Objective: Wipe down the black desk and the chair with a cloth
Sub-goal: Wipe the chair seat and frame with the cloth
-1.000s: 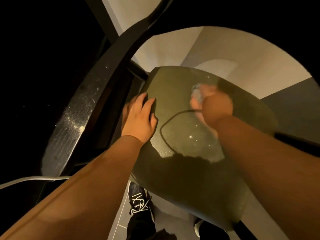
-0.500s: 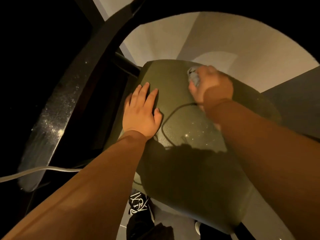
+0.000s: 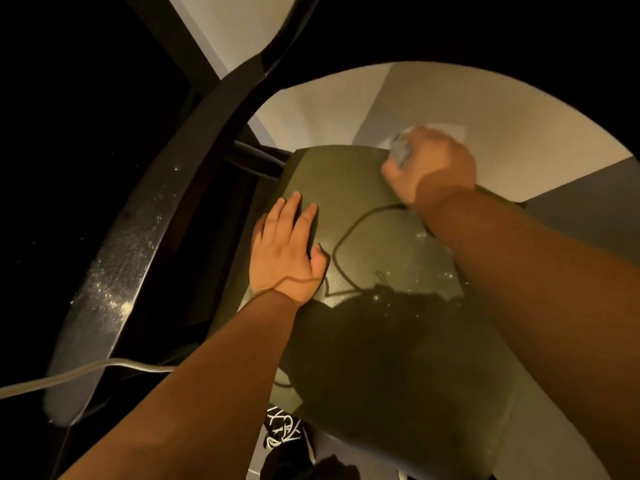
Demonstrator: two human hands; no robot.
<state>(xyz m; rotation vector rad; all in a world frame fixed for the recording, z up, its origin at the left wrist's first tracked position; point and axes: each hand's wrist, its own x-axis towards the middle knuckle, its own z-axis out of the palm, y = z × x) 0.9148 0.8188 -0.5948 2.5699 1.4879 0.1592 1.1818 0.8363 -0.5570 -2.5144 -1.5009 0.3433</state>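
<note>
Chair seat (image 3: pixel 360 202): olive leatherette, fine-grained w/ slight sheen. Desk edge (image 3: pixel 131 258): glossy black (dust-speckled). Cloth (image 3: pixel 400 152): soft grey fabric.

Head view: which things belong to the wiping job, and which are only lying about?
Job: cloth, gripped by right hand; chair, left hand flat on its seat; black desk.
Not part of it: grey cable; shoe.

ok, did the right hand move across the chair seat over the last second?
Yes. The right hand, gripping the cloth, slid away from the person across the chair seat, from about mid-seat to its far edge.
</note>
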